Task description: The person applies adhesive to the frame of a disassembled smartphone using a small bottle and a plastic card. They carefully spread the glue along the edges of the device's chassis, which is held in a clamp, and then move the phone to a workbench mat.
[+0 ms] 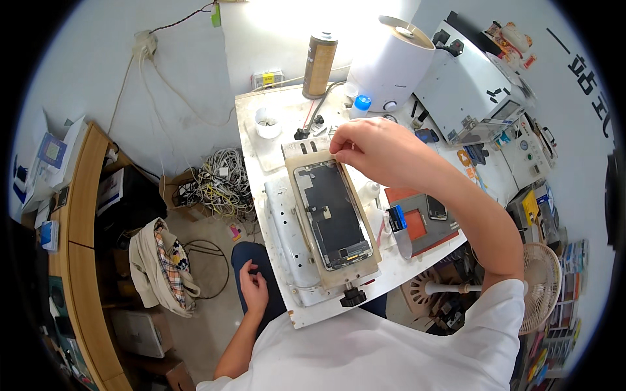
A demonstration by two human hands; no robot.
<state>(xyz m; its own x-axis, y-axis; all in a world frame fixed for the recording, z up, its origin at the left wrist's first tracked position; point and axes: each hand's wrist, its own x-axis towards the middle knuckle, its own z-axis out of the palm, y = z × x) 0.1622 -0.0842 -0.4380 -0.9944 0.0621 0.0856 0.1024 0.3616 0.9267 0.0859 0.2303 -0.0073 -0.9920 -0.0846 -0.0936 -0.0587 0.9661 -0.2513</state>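
Observation:
A phone screen assembly (336,218), its dark inner side up and a ribbon cable across its middle, lies in a beige clamp holder (368,268) with a black knob (353,297) at the near end. My right hand (365,146) reaches over the far right corner of the screen. Its thumb and fingertips are pinched together there; whatever is between them is hidden. Low on the left, beside the table, my left hand (253,287) rests on my thigh, fingers loosely bent and apart, holding nothing.
A silver metal plate (282,231) lies left of the holder. Behind stand a white cup (267,124), a spray can (321,65), a blue-capped bottle (360,106) and a white humidifier (391,68). On the right, a phone (437,208) lies on a grey-and-red mat (427,242).

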